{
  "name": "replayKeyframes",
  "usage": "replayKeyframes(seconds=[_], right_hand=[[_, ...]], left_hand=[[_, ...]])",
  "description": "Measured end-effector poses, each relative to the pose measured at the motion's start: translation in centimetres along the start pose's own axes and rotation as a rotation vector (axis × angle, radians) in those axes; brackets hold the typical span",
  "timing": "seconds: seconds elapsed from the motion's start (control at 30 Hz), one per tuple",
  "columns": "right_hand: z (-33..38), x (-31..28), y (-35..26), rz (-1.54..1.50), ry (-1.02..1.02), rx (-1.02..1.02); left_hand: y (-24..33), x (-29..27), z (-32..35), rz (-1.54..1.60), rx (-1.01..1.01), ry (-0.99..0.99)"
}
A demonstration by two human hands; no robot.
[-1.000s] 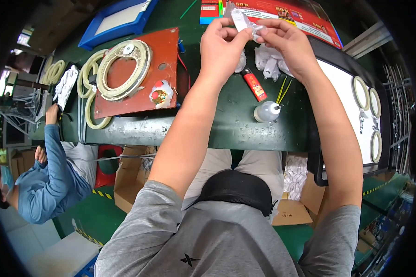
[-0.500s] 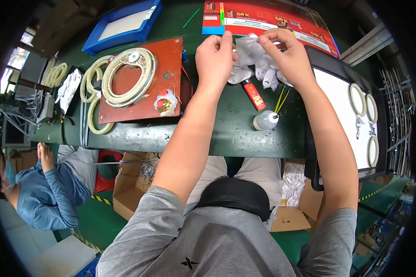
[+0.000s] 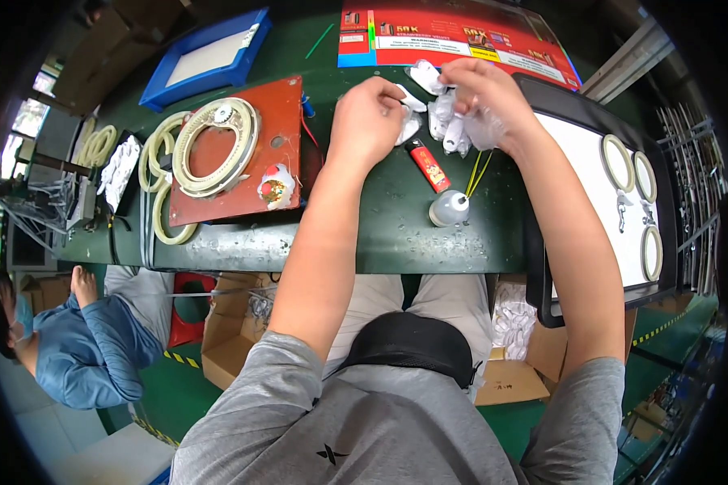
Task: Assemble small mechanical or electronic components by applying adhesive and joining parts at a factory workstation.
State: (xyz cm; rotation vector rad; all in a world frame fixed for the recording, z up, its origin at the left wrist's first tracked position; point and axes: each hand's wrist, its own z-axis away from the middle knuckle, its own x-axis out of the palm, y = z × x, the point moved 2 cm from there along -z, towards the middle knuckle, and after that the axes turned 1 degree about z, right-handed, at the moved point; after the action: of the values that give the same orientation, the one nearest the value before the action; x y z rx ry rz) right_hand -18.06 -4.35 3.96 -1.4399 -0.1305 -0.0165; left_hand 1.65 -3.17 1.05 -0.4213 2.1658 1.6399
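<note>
The workbench top is matt green, its front edge scuffed bare metal. At its twelve o'clock lies a glossy printed red card. Small white plastic pieces look smooth; the red board looks matt.

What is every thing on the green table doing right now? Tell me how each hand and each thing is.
Left hand: closed on a small white plastic piece.
Right hand: pinching a crinkly clear bag.
Red lighter: lying flat, untouched.
White bulb housing: upright, yellow-green wires sticking out.
Cream ring: flat on the red-brown board.
Blue tray: flat, untouched.
</note>
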Motion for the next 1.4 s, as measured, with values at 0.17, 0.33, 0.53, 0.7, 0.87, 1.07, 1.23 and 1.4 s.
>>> replayKeyframes(seconds=[0.17, 0.33, 0.53, 0.7, 0.87, 1.07, 1.23, 1.4], right_hand=[[1.0, 1.9, -0.1, 0.374, -0.076, -0.127], [1.4, 2.0, -0.7, 0.172, -0.19, 0.051], [1.2, 1.8, -1.2, 0.17, 0.032, -0.049], [1.8, 2.0, -1.0, 0.026, -0.084, 0.174], [1.8, 2.6, -1.1, 0.108, -0.25, 0.187], [2.3, 2.5, -1.5, 0.153, -0.228, -0.018], [2.3, 3.2, -0.5, 0.462, -0.213, -0.067], [1.5, 1.8, -0.5, 0.258, -0.092, -0.107]], left_hand=[[0.6, 0.8, -0.5, 0.729, -0.052, 0.105], [1.1, 1.4, -0.6, 1.154, -0.078, 0.127], [0.8, 1.4, -0.3, 1.23, -0.137, 0.195], [1.2, 1.5, -0.2, 1.313, -0.159, 0.234], [1.4, 1.1, -0.3, 1.341, -0.145, 0.263], [0.8, 1.4, -0.2, 1.349, -0.22, 0.257], [1.1, 1.3, -0.4, 1.389, -0.223, 0.224], [0.4, 1.1, -0.4, 1.174, -0.095, 0.301]])
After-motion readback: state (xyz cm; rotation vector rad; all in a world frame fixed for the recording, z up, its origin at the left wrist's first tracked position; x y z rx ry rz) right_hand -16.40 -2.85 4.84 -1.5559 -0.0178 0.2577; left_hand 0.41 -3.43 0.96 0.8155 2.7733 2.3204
